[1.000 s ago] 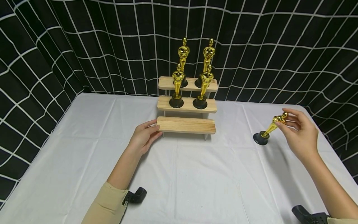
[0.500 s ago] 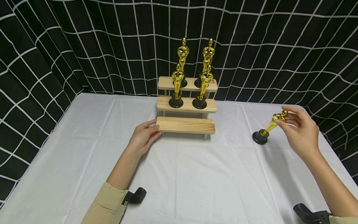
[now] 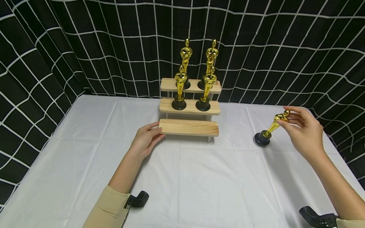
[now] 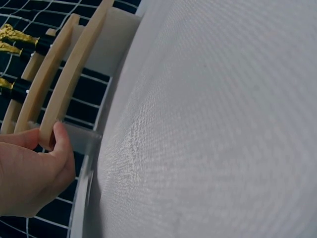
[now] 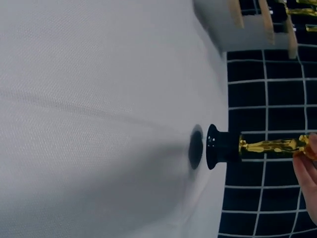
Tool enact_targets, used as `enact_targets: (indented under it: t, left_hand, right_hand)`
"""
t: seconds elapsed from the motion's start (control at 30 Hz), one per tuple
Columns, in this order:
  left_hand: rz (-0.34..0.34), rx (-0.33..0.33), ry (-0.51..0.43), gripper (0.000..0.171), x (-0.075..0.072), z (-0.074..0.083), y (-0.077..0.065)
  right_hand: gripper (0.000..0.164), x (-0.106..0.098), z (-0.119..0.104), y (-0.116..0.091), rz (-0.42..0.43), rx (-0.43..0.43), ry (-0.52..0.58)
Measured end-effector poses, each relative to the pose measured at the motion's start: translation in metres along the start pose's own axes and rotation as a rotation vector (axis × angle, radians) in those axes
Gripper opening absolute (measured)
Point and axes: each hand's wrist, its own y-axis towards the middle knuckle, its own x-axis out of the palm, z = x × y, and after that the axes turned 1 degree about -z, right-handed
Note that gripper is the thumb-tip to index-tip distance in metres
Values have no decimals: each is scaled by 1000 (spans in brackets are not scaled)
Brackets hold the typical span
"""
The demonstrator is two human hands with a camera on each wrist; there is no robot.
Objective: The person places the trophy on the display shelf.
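Note:
A three-tier wooden display stand (image 3: 188, 127) stands toward the back of the table. My left hand (image 3: 148, 139) grips the left end of its lowest tier, thumb on top and fingers beneath; the left wrist view shows this tier (image 4: 74, 69) pinched at its end. Over to the right, my right hand (image 3: 306, 134) pinches a gold trophy figurine (image 3: 274, 125) by its upper body, its black round base toward the stand. In the right wrist view a gap shows between the base (image 5: 223, 147) and the cloth, with a dark shadow below. Nothing stands on the lowest tier.
Two gold figurines stand on the middle tier, one left (image 3: 179, 88) and one right (image 3: 206, 91). Two more occupy the top tier (image 3: 168, 85) behind them. A white cloth (image 3: 199, 183) covers the table. Black curtain with a white grid (image 3: 119, 47) hangs behind and at the sides.
My right hand has shifted slightly left and away from me with the trophy figurine, which rises a little. The left hand keeps its grip on the stand's lowest tier.

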Motion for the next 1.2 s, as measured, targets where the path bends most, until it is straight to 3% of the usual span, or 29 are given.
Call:
enact_targets:
  t: [0.47, 1.2]
  left_hand:
    - [1, -1, 1, 45, 0, 0, 0]
    - [-13, -7, 1, 46, 0, 1, 0]
  right_hand:
    - [47, 6, -25, -2, -60, -50, 58]
    - [46, 14, -58, -1, -116, -99, 48]
